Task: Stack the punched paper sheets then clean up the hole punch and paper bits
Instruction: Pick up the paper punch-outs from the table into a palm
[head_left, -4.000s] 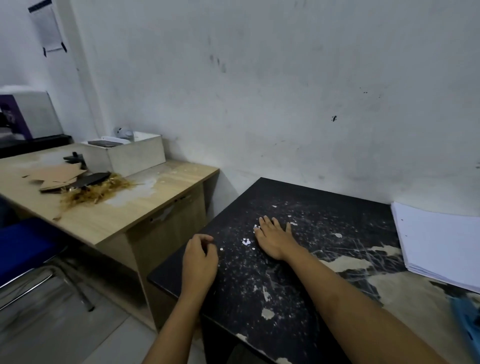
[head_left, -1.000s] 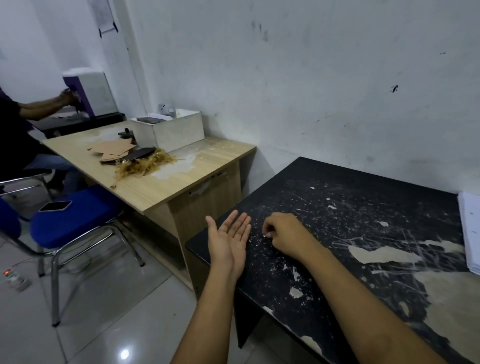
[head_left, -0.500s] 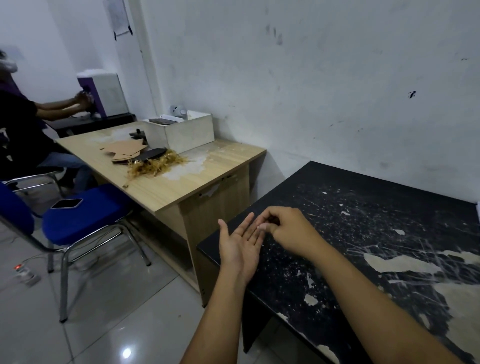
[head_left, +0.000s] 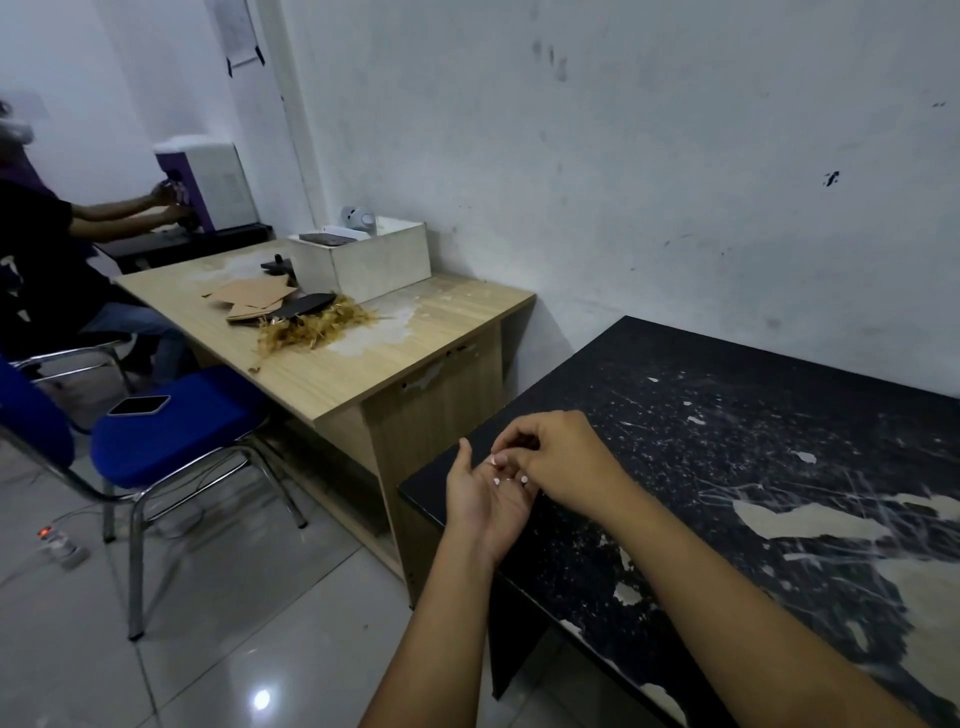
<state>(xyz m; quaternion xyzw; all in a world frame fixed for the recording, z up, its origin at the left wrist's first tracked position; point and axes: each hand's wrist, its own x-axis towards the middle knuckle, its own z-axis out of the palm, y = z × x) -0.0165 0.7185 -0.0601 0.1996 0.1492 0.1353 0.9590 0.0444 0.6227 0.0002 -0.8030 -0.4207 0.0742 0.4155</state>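
My left hand (head_left: 485, 512) is cupped palm-up over the left corner of the black table (head_left: 727, 415). A few small white paper bits (head_left: 500, 480) lie in its palm. My right hand (head_left: 558, 460) hovers just above that palm with its fingers curled and pinched together; whether it holds a bit I cannot tell. More tiny white specks are scattered over the worn black tabletop. The paper stack and the hole punch are out of view.
A wooden desk (head_left: 363, 358) stands to the left with a white box (head_left: 374, 260), cardboard pieces and straw-like shreds. A blue chair (head_left: 171, 426) with a phone (head_left: 139, 405) on its seat stands in front. A person sits at far left. Tiled floor lies below.
The view has swung left, so the paper stack has left the frame. My left hand turned palm-up at the table edge, and my right hand moved from the tabletop onto the palm, where bits now lie.
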